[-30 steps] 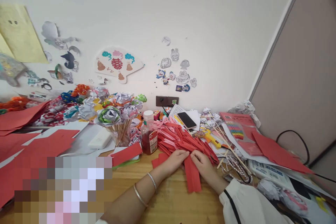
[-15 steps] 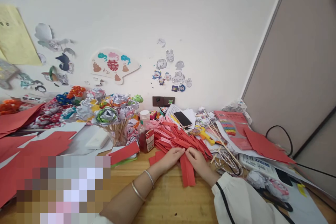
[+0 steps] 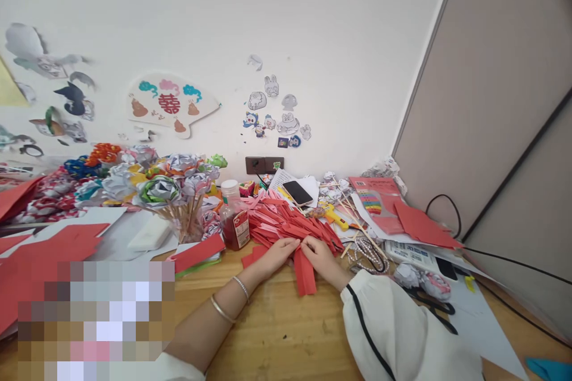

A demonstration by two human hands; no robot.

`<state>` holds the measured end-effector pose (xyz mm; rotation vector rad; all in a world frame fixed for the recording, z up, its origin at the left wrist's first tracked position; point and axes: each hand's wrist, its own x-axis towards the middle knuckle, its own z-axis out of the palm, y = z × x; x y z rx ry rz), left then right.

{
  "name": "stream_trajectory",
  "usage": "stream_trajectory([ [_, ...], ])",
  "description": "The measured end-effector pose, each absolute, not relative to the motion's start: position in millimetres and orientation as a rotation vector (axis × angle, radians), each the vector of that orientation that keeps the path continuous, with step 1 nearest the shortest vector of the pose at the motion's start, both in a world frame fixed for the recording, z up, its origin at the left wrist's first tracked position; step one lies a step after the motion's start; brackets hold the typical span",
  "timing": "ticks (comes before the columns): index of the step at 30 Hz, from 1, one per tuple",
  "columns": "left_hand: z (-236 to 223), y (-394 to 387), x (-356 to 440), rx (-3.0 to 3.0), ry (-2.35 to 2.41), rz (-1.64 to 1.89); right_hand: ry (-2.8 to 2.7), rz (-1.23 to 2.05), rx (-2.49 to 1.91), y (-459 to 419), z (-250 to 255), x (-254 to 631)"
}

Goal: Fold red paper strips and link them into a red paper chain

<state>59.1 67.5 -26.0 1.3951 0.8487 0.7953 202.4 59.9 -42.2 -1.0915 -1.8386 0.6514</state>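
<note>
My left hand (image 3: 279,254) and my right hand (image 3: 320,257) meet over the wooden table, fingers pinched close together. Between them they grip the upper end of a creased red paper strip (image 3: 304,275), whose lower part hangs toward me. Just beyond my fingertips lies a big heap of folded red paper strips (image 3: 286,220). Another red paper piece (image 3: 252,256) lies partly under my left hand. A clear bottle of reddish liquid (image 3: 235,226) with a white cap stands left of the heap.
Paper flowers on sticks (image 3: 179,184) stand in a holder at left, near red sheets (image 3: 58,256). Behind the heap is a phone (image 3: 298,193). To the right are a yellow glue gun (image 3: 336,218), a bead string (image 3: 369,254), crumpled paper (image 3: 406,274) and black scissors (image 3: 435,303).
The whole view has shifted, so things appear farther left and slightly higher. Both hands still pinch the red paper strip, with little change in their grip.
</note>
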Motion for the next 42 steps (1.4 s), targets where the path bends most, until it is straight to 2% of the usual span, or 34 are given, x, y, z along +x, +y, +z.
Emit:
stream_trajectory([
  [36,-24,70,56,1.446,0.777,0.744,-1.809,0.693,-1.013,64,-47,205],
  [42,-23,69,56,1.516,0.788,0.730,-1.777,0.787,-0.976,62,-45,206],
])
